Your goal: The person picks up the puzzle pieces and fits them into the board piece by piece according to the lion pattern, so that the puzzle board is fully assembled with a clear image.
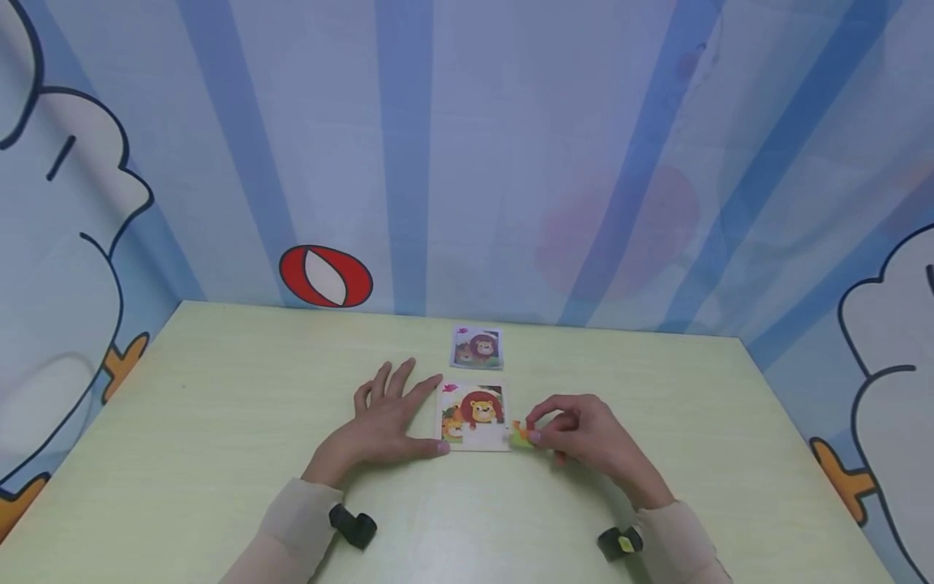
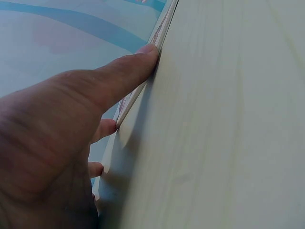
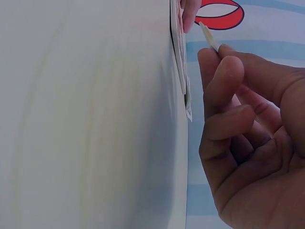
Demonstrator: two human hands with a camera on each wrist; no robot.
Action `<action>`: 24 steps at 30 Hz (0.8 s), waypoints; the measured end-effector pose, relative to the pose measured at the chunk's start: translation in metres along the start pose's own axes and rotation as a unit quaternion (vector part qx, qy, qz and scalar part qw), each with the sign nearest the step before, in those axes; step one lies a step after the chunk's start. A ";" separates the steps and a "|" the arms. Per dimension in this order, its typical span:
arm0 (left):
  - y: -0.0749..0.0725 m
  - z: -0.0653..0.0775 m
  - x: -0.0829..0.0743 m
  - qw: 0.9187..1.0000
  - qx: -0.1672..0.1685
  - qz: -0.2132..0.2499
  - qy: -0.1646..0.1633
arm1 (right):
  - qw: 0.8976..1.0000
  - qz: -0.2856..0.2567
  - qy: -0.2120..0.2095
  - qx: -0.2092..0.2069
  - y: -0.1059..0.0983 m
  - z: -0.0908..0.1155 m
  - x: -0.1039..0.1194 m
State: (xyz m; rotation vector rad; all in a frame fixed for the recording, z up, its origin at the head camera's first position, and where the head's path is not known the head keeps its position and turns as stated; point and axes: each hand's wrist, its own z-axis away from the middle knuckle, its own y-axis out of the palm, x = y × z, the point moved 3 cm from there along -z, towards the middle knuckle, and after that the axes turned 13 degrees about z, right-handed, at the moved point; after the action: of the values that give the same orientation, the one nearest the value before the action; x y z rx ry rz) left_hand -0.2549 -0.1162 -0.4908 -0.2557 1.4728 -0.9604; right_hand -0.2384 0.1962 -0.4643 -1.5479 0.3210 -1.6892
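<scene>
A lion jigsaw puzzle board (image 1: 481, 440) lies flat in the middle of the table, with a bare white strip along its lower part. My left hand (image 1: 387, 426) rests at its left side, fingers spread, the thumb on the lower left corner and the index fingertip at the upper left. In the left wrist view the thumb presses the board's edge (image 2: 164, 28). Just off the board's right edge, my right hand (image 1: 587, 434) pinches a small green and orange puzzle piece (image 1: 519, 436) between thumb and fingertips. The right wrist view shows this piece (image 3: 208, 37) edge-on, raised from the table.
Behind the board lies a smaller picture card (image 1: 477, 347) with a similar lion scene. The pale wooden table (image 1: 248, 381) ends at a blue striped backdrop (image 1: 481, 162). Each wrist wears a black strapped camera.
</scene>
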 end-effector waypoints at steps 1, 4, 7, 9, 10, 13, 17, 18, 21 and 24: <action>0.000 0.000 0.000 1.000 0.000 0.000 0.000 | 1.000 -0.003 0.000 0.001 0.000 0.000 0.001; 0.000 0.001 0.000 1.000 0.000 0.000 -0.002 | 1.000 -0.009 -0.003 0.002 0.001 -0.001 0.002; 0.000 0.001 0.000 1.000 0.000 0.001 0.001 | 1.000 -0.008 -0.008 0.002 0.002 -0.002 0.005; 0.000 0.001 0.000 1.000 0.001 0.002 0.000 | 1.000 -0.009 -0.012 0.003 0.003 -0.003 0.008; 0.000 0.001 0.000 1.000 0.001 0.002 0.000 | 1.000 -0.009 -0.013 0.005 0.004 -0.004 0.009; 0.001 0.000 0.000 1.000 0.001 0.003 -0.001 | 1.000 -0.007 -0.018 0.007 0.005 -0.005 0.012; 0.001 0.000 0.000 1.000 -0.001 0.002 0.000 | 1.000 -0.005 -0.027 0.010 0.007 -0.008 0.017; 0.001 0.000 0.000 1.000 -0.002 0.002 0.001 | 0.999 -0.006 -0.030 0.010 0.007 -0.009 0.018; 0.000 0.000 0.000 1.000 -0.003 0.003 0.002 | 0.999 -0.009 -0.038 0.013 0.009 -0.012 0.021; 0.000 0.000 -0.001 1.000 -0.002 0.003 0.003 | 0.999 -0.012 -0.043 0.017 0.012 -0.015 0.022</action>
State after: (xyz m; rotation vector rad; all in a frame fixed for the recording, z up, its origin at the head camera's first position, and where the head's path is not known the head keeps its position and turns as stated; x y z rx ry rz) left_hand -0.2548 -0.1156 -0.4906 -0.2524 1.4804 -0.9541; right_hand -0.2460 0.1684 -0.4596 -1.6001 0.2283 -1.6317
